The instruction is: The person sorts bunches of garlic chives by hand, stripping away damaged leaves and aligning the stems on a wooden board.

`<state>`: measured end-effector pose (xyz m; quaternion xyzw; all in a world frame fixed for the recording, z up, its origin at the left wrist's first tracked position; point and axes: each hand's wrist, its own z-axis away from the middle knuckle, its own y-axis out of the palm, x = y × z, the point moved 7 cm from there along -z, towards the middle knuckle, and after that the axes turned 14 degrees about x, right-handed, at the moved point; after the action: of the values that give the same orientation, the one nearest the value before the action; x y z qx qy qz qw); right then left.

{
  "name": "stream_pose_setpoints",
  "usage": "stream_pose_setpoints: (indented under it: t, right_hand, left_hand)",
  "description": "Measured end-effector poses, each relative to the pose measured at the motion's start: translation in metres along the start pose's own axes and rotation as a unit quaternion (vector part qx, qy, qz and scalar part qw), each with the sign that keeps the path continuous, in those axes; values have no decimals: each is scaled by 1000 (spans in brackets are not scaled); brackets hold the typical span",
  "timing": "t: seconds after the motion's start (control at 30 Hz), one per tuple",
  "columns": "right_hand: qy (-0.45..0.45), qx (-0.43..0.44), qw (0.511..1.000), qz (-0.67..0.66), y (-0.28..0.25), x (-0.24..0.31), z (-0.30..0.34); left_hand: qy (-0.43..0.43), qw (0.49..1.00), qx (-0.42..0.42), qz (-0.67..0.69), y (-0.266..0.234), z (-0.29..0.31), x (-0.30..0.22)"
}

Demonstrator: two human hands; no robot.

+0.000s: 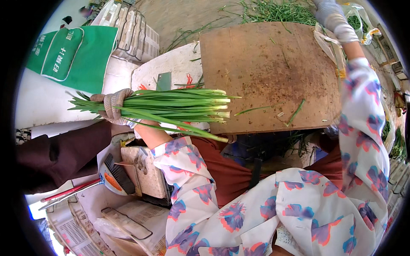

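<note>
Within the curled left hand point(113, 105), long greens point(179, 103) likely needed gentle pressure; whether the right hand point(330, 13) pinched anything was unclear.

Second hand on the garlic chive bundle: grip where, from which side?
Probably around the garlic chive bundle, just short of its pale stem ends, coming from the right: it lies sideways, that end is free, and the left hand wraps the leafy end.

White flower-print shirt point(256, 209), greyish gloves point(113, 106), rust-red trousers point(226, 175)
</note>
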<state>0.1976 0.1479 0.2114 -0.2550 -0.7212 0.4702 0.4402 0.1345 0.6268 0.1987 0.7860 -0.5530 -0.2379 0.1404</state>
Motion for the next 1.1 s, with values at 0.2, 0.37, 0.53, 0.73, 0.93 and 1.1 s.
stream_pose_setpoints:
  t: [0.2,0.37,0.53,0.73,0.93,1.1]
  right_hand:
    - [-154,122,957,-213,69,123,12]
    - [-208,78,942,-252,79,169,12]
    - [-148,-70,954,-252,43,163,-1]
    - [-192,64,768,-608,29,122,-17]
    - [-246,327,672,-618,34,163,4]
    - [-185,290,764,-546,24,156,15]
  left_hand:
    - [-136,991,-12,-8,55,-44,70]
    - [-193,924,-91,-316,87,-74,125]
    - [-217,854,-214,-422,113,-86,213]
    - [-367,747,125,-540,185,-116,232]
    - [-548,809,137,-167,179,-96,243]
    - [-499,855,-7,-141,158,-72,254]
